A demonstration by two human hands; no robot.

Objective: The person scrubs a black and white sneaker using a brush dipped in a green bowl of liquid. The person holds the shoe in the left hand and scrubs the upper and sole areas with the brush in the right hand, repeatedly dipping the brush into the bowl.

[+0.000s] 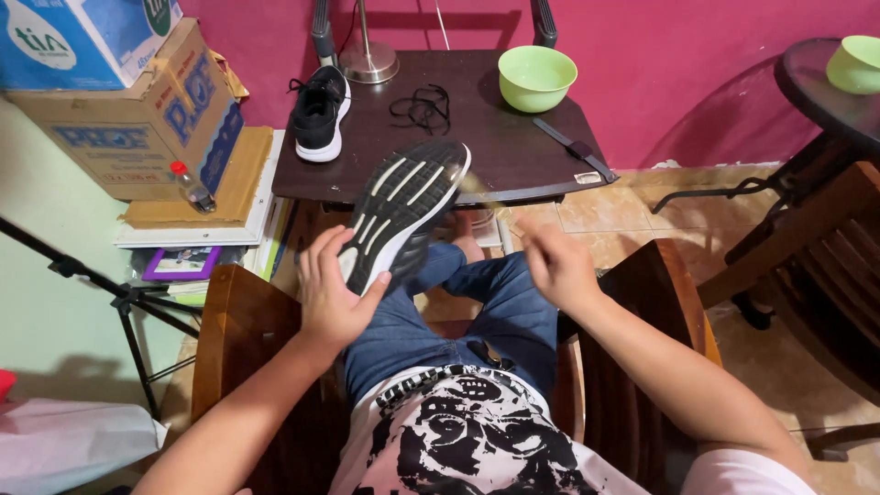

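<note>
Head view: left hand (332, 295) grips a black shoe (403, 206) by its heel end, fingers curled around the white edge of the sole, thumb on the near side. Shoe is held sole-up over the lap, tread facing the camera. Long axis runs from the heel at about 7 o'clock to the toe at about 1 o'clock, toe overlapping the near edge of the dark worktop (513, 156).

Right hand (555, 266) sits at 3 o'clock of the shoe, near but apart from it, motion-blurred. Fingers look loosely bent; cannot tell whether it holds anything. A faint blurred streak lies between it and the shoe toe, unreadable.

Left hand is the one on the shoe; right is the free one, closer to the toe half than the heel.

On the worktop: second black shoe (320, 114) upright at 11 o'clock, loose black lace (423, 106) at 12, green bowl (537, 78) at 1, flat dark strap-like item (576, 149) at 2. Cardboard boxes (137, 110) stacked far left.
</note>
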